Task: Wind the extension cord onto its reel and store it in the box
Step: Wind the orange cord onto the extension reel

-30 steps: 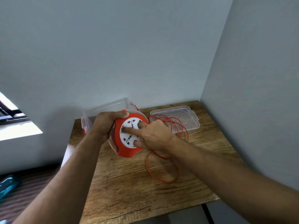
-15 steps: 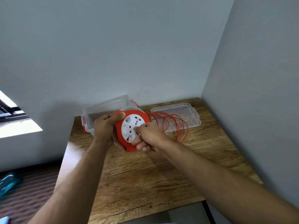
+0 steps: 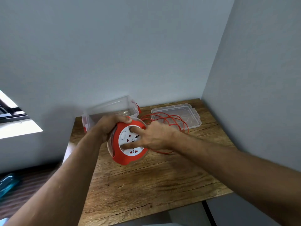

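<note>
Winding is partway: loose loops of orange cord [image 3: 169,123] lie beyond the right hand [image 3: 154,136], whose straight fingers press the white socket face. The left hand [image 3: 109,126] grips the reel [image 3: 125,154] by its rim. Behind it, the clear box [image 3: 112,106] looks empty; its lid [image 3: 190,115] lies apart.

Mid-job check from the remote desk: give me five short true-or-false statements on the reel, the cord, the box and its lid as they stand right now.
1. The left hand grips the reel at its rim. True.
2. The cord is fully wound. False: loose loops lie on the table.
3. The lid is on the box. False: it lies on the table beside the open box.
4. Right hand fingers press the reel's white face. True.
5. The reel sits in the box. False: both hands hold it in front of the box.
</note>
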